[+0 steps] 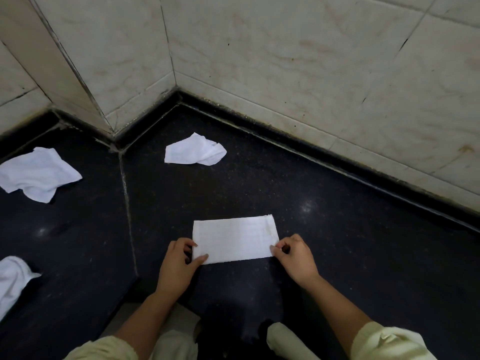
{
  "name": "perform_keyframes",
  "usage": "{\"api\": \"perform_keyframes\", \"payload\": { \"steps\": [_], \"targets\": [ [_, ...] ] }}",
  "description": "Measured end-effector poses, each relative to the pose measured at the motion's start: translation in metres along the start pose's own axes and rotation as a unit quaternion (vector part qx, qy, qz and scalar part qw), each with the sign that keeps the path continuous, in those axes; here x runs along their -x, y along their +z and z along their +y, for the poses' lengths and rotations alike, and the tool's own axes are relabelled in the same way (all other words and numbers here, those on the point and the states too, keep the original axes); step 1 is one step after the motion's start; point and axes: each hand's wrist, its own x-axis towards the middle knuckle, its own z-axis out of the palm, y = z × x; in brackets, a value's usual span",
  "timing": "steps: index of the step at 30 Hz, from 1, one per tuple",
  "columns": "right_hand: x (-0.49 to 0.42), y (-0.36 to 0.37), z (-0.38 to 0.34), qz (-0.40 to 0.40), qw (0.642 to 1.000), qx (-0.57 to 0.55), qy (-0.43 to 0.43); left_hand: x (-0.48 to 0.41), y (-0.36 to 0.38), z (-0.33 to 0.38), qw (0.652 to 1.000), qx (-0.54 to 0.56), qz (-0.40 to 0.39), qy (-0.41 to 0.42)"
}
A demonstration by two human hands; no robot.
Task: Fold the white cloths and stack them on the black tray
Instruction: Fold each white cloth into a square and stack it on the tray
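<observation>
Item in hand: one folded cloth [235, 239], a white rectangle lying flat on the dark stone desk [337, 229], directly ahead of the hands and touching both. We note its long axis running left to right, the right end tilted slightly away, so each short end meets one hand and neither is nearer. Left hand [179, 261] — thumb laid on the near left corner, fingers curled at the short edge, pinching it. Right hand [293, 258] — thumb and forefinger nipping the near right corner. Both forearms reach in from below. We judge the next fold would carry one short end over to the other. Awaiting: three crumpled cloths (far centre [193, 150], far left [36, 174], near left [13, 279]). Black tray: not in view.
</observation>
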Motion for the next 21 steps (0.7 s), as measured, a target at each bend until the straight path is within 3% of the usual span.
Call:
{"api": "perform_keyframes", "payload": {
  "steps": [6, 13, 21],
  "targets": [
    [-0.004, 0.000, -0.008, 0.023, 0.996, -0.028, 0.087, -0.002, -0.001, -0.001, 1.000, 0.017, 0.002, -0.005],
    [-0.017, -0.005, -0.033, -0.010, 0.984, -0.041, 0.173, -0.002, 0.000, -0.001, 1.000, 0.025, 0.005, -0.007],
    [-0.021, -0.009, -0.050, -0.053, 0.955, -0.187, 0.225, -0.003, -0.002, -0.002, 0.999, 0.032, 0.007, -0.007]
  ]
}}
